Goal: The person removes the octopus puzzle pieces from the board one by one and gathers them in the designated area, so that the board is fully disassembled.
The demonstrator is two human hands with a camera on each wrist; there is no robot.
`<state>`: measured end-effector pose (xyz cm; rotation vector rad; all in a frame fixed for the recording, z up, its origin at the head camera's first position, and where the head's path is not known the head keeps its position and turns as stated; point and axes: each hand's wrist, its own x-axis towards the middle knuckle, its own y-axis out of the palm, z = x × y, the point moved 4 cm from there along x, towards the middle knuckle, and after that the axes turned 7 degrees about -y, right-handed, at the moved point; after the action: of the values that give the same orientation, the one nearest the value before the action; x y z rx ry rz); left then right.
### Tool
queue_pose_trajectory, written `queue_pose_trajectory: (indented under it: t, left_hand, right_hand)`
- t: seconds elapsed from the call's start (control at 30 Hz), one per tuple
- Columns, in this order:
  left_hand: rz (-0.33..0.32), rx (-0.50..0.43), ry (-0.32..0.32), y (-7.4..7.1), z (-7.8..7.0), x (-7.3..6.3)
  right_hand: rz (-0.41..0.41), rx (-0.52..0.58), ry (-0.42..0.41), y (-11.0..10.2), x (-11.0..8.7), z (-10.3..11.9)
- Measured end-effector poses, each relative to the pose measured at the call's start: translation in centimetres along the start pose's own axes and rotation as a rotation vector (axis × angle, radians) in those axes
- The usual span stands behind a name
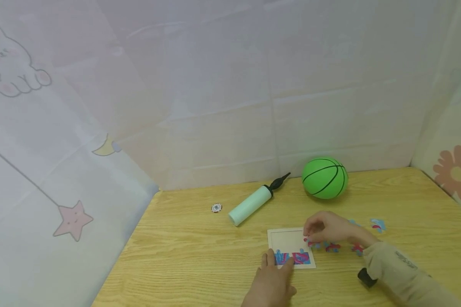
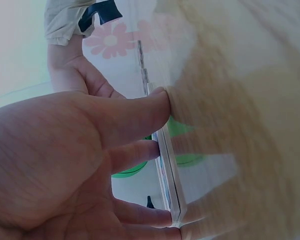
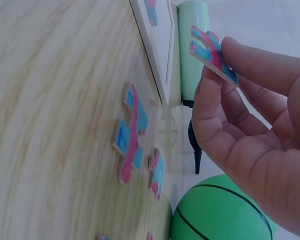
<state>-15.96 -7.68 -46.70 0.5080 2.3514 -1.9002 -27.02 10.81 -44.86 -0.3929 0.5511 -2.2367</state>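
A white-framed puzzle tray [image 1: 288,238] lies on the wooden table, with blue, pink and purple puzzle pieces [image 1: 301,258] along its near side. My left hand [image 1: 270,283] rests at the tray's near left part, fingers extended and touching it. Between thumb and fingers, my right hand [image 3: 255,95] pinches a blue and pink puzzle piece [image 3: 213,55], raised above the table near the tray's right edge. Several loose pieces lie to the right of the tray, among them one with a pink band [image 3: 132,132] and another beside it [image 3: 156,175].
Behind the tray lies a mint-green hand pump [image 1: 251,205] with a black nozzle. A green ball [image 1: 325,178] sits near the back wall. Left of the pump is a small round chip [image 1: 217,207]. Another loose piece [image 1: 378,225] lies farther right.
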Motion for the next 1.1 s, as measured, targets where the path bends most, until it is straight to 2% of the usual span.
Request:
queue_pose_trajectory:
  t: [0.23,0.57,0.73,0.9,1.1]
  left_hand:
    - [0.013,-0.017,-0.003,0.0,0.1,0.2]
    - [-0.017,-0.012,0.018,-0.1,0.1,-0.1]
    - [-0.013,-0.015,0.013,-0.1,0.0,-0.1]
    - [-0.007,-0.016,0.006,-0.2,0.1,-0.1]
    - [0.002,-0.011,-0.005,0.1,0.2,0.0]
  right_hand:
    - [-0.029,-0.026,-0.065,-1.3,-1.4,-0.3]
    - [-0.023,-0.028,-0.127,-2.8,-3.6,-1.0]
    - [-0.054,-0.064,-0.099,-3.8,-4.9,-1.1]
    - [-0.098,-0.088,-0.031,-4.9,-6.3,-1.3]
    - [-0.1,-0.08,-0.058,-6.5,-7.9,-2.0]
